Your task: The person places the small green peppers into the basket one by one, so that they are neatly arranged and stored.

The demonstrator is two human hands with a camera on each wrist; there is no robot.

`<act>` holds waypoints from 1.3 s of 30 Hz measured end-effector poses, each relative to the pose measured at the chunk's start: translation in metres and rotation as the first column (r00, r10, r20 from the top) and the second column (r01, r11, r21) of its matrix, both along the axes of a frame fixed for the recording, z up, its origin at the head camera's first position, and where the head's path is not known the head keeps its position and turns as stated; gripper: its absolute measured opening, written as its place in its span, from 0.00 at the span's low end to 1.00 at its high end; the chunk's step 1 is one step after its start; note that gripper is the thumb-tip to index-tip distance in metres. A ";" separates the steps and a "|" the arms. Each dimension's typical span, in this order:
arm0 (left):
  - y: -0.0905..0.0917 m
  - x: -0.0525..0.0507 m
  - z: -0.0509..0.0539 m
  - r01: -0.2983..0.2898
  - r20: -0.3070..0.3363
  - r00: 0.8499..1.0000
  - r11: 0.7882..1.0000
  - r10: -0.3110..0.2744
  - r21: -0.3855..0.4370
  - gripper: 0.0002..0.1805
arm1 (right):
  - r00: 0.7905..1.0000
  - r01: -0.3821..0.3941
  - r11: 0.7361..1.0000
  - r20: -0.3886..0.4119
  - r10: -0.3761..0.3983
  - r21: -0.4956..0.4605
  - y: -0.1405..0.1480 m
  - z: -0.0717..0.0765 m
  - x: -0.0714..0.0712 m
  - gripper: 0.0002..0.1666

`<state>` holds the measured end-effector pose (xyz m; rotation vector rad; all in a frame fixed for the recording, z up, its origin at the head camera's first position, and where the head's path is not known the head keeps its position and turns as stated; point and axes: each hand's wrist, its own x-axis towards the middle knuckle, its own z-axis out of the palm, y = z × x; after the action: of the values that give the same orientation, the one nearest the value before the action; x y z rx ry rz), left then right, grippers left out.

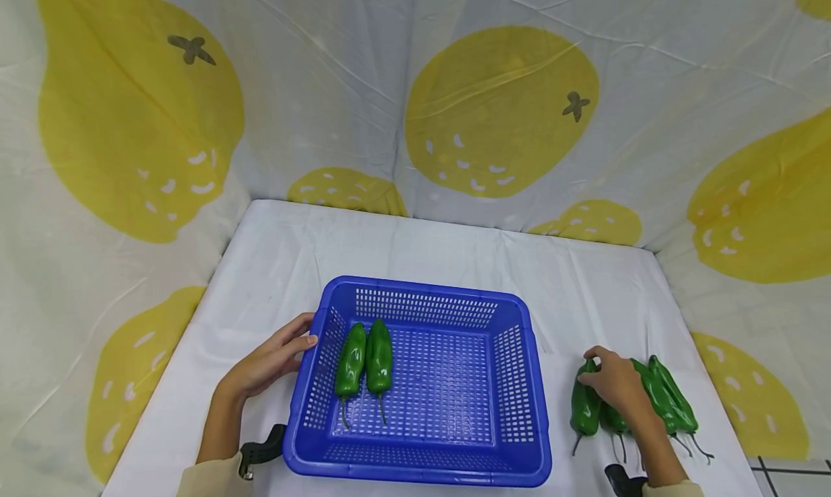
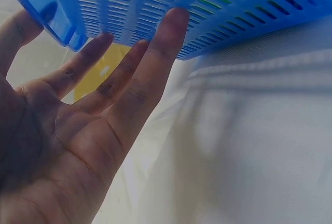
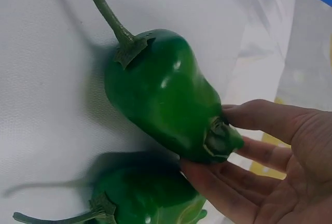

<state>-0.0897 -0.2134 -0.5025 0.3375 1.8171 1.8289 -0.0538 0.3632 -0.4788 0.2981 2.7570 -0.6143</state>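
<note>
Two glossy green peppers (image 1: 350,361) lie side by side at the left end of a blue plastic basket (image 1: 415,470). My left hand (image 1: 275,358) is at the basket's left side, its thumb against the rim. In the left wrist view, the fairly straight fingers (image 2: 148,79) touch the slotted outer wall. To the right of the basket, my right hand (image 1: 617,381) pinches the tip of a green pepper (image 3: 161,92) between thumb and fingers. More green peppers (image 1: 671,396) lie beside it on the white cloth, partly covered by the hand and forearm.
A white cloth (image 1: 415,248) covers the table. Pale fabric with large yellow lemon prints (image 1: 500,111) hangs behind and at both sides. Dark straps (image 1: 262,446) are around the wrists. A tiled floor (image 1: 792,479) shows at the bottom right.
</note>
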 end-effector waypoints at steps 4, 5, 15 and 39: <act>0.000 0.000 0.000 -0.002 0.001 1.000 1.000 0.002 -0.005 0.27 | 1.000 -0.001 1.000 -0.004 0.001 -0.002 0.000 0.004 -0.001 0.25; 0.000 0.000 0.000 -0.003 0.001 1.000 1.000 0.003 -0.006 0.27 | 1.000 -0.002 1.000 -0.004 0.002 -0.004 0.000 0.005 -0.001 0.25; 0.000 0.000 -0.002 -0.012 0.008 1.000 1.000 0.012 -0.015 0.28 | 0.998 -0.048 0.999 -0.034 0.048 -0.006 0.005 0.015 -0.004 0.26; 0.000 -0.001 0.000 -0.001 -0.002 1.000 1.000 0.001 -0.007 0.27 | 0.997 -0.070 0.991 0.023 0.072 -0.110 0.003 0.066 -0.025 0.27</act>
<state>-0.0907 -0.2130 -0.5024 0.3361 1.8252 1.8228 -0.0785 0.3658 -0.4124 0.1813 2.6834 -0.7339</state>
